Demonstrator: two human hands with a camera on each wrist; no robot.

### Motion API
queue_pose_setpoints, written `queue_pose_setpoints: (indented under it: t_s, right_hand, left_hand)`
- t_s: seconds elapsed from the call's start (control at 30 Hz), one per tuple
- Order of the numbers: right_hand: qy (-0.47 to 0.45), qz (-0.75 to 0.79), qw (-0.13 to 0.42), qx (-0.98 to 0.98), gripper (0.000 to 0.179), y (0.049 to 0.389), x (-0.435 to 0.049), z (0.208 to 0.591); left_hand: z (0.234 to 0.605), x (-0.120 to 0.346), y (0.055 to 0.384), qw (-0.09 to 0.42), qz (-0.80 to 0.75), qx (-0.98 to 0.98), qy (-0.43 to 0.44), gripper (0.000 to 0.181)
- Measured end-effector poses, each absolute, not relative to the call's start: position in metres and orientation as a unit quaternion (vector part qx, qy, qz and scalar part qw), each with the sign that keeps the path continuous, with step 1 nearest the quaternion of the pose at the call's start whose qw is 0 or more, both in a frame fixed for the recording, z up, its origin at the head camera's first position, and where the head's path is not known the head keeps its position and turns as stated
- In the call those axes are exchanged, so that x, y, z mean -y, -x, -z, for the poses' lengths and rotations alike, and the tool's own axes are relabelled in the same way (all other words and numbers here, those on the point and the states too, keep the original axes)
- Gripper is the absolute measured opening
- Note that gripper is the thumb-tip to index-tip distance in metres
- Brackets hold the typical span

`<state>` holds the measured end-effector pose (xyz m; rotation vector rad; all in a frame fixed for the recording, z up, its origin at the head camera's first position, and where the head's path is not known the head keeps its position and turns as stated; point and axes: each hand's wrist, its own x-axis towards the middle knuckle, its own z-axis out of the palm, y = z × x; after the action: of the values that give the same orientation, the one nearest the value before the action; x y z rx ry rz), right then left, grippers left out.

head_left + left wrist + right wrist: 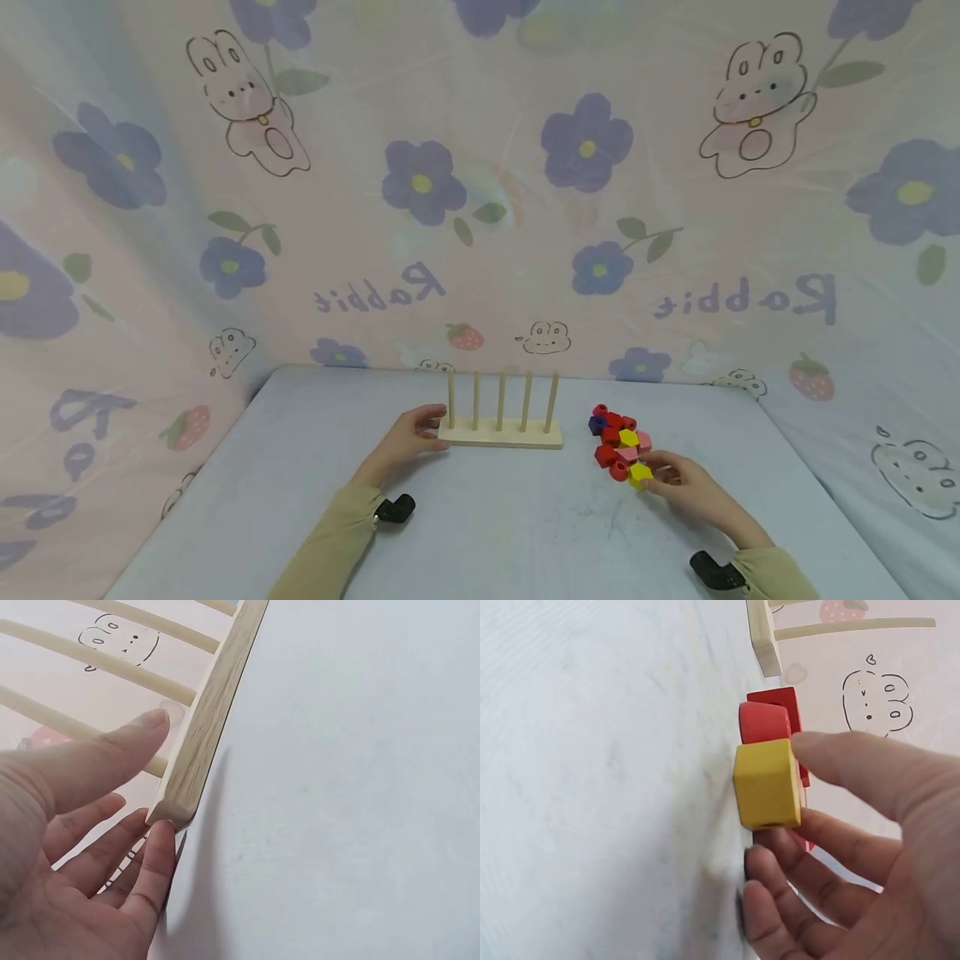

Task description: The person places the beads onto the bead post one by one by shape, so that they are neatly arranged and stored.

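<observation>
A wooden rack with several upright pegs on a flat base (498, 432) stands on the table. My left hand (405, 442) is at its left end. In the left wrist view, fingertips (159, 834) touch the base's end corner, and the thumb overlaps the pegs. My right hand (686, 486) pinches a yellow angular bead (640, 477) between thumb and index finger. That yellow bead (766, 785) is close over the table, in front of a red bead (763, 722). The right hand's other fingers are bent below it.
A cluster of red, pink, yellow and dark blue beads lies right of the rack, with a second yellow bead (628, 438) and a dark blue bead (597, 425) among them. Behind the white table (510, 525) hangs a curtain (495, 250) printed with rabbits and flowers.
</observation>
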<state>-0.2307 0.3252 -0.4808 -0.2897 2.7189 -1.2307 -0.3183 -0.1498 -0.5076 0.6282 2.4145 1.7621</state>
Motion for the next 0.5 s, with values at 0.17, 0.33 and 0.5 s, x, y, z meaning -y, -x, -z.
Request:
queue_pose_setpoints:
  t_s: [0.17, 0.33, 0.5]
  right_hand:
    - [0.077, 0.389, 0.070, -0.916, 0.045, 0.2303, -0.3239, 0.4788]
    - [0.075, 0.380, 0.066, -0.920, 0.041, 0.2311, -0.3234, 0.4776]
    - [0.088, 0.389, 0.063, -0.915, 0.041, 0.2299, -0.3234, 0.4800]
  left_hand:
    - [0.5087, 0.1428, 0.3216, 0.024, -0.559, -0.807, -0.189, 0.063]
    - [0.5084, 0.1390, 0.3219, 0.013, -0.536, -0.828, -0.163, 0.060]
    - [0.5063, 0.1394, 0.3188, 0.004, -0.525, -0.837, -0.154, 0.059]
